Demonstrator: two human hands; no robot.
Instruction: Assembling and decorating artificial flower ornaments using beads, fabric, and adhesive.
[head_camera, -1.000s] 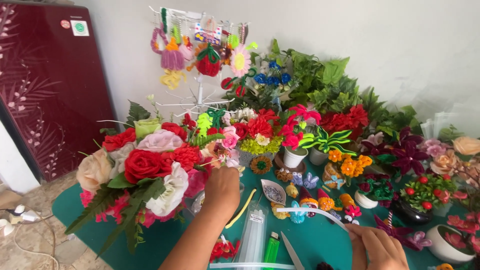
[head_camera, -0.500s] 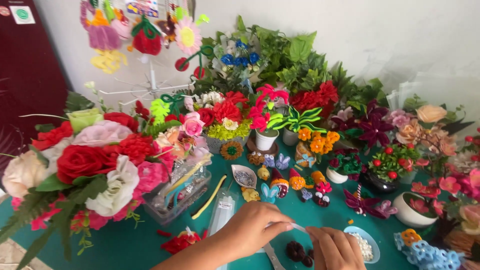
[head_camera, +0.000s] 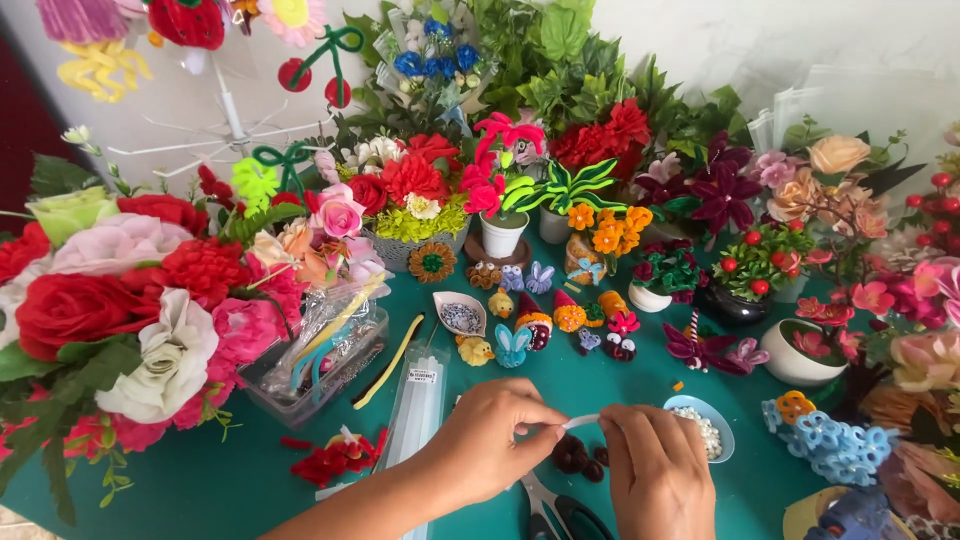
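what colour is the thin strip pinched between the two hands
White. The strip spans between the left hand and right hand, best seen in the head view.

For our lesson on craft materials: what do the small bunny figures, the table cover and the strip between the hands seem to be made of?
Bunny figures: fuzzy pipe cleaner, judging by the soft, bristly outline. Table cover: matte teal, probably felt or cloth. Strip, pinched between left hand and right hand: thin, white, perhaps paper or tape; too small to tell.
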